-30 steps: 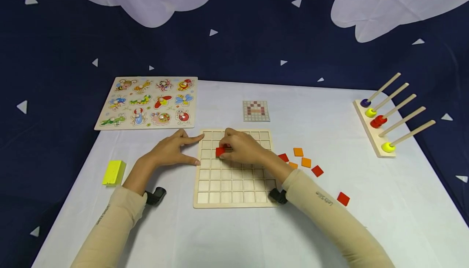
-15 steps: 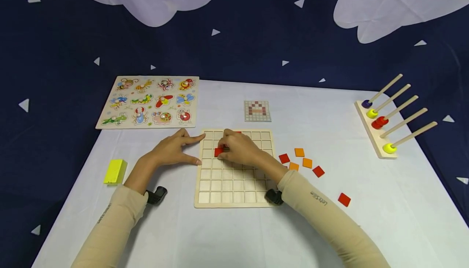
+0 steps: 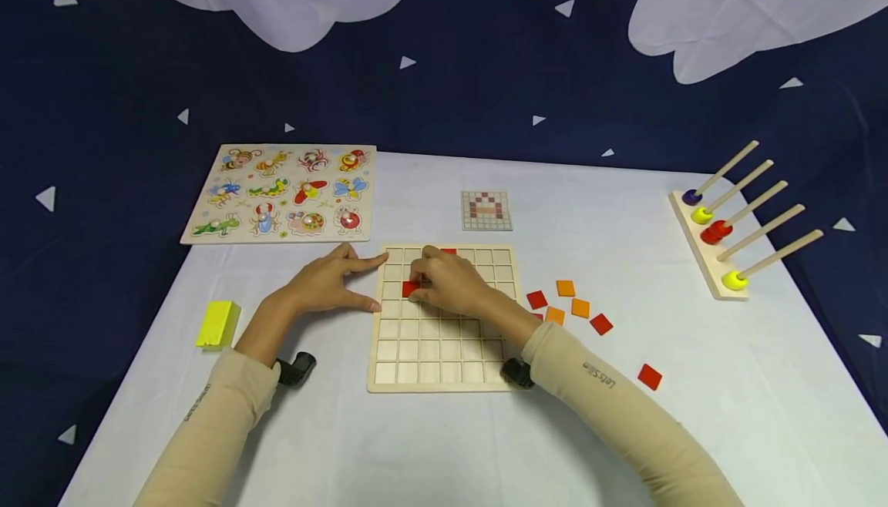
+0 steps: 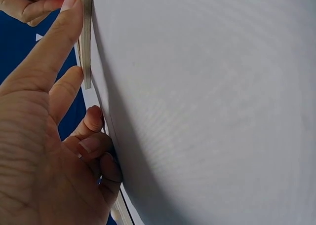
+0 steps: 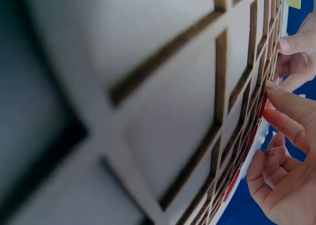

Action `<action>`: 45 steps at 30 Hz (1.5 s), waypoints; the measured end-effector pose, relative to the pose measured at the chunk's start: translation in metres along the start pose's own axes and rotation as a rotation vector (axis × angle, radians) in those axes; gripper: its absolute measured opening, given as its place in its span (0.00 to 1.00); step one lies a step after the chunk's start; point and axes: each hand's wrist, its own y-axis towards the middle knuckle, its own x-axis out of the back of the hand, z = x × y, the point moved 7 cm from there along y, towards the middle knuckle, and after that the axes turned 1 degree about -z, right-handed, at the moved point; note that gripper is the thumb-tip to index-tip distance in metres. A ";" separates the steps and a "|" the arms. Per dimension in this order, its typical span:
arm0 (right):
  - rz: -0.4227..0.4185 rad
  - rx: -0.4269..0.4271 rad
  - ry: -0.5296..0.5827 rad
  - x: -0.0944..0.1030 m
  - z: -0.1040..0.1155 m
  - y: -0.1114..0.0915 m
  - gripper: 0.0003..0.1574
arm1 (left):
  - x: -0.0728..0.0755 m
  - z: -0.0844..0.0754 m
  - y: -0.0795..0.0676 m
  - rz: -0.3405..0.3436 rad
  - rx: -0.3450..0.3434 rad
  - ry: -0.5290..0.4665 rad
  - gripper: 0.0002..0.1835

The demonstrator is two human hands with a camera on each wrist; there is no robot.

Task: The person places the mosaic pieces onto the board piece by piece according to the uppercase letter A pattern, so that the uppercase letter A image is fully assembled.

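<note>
A wooden grid board [image 3: 430,350] lies on the white table. My left hand [image 3: 326,283] is at its left edge, thumb and index finger stretched apart with their tips right at the rim. In the left wrist view, the other fingers [image 4: 94,146] are bent beneath. My right hand [image 3: 451,282] is over the upper part of the board, pinching a red square tile [image 3: 409,289] between thumb and index finger at a cell near the left side. Another red tile [image 3: 449,251] shows in the top row, partly covered by this hand. More red [image 5: 232,185] appears along the board in the right wrist view.
Loose orange tiles [image 3: 565,288] and red tiles [image 3: 601,324] lie right of the board. Behind it is a small pattern card [image 3: 486,210]. An insect puzzle [image 3: 278,194] stands back left, a yellow block [image 3: 218,325] left, a peg stacker [image 3: 708,245] right.
My right hand has shifted slightly left with the red tile, uncovering the red tile in the top row and more of the loose tiles. The left hand stays at the board's edge.
</note>
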 end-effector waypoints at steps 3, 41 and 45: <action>0.006 -0.013 0.011 0.000 -0.001 -0.001 0.15 | -0.001 0.000 0.000 0.002 -0.003 0.002 0.48; -0.061 -0.137 0.028 0.061 -0.096 -0.111 0.17 | -0.001 0.001 -0.001 -0.004 0.023 0.025 0.50; -0.049 -0.162 0.033 0.062 -0.105 -0.121 0.17 | -0.001 0.000 0.000 -0.004 0.020 0.027 0.50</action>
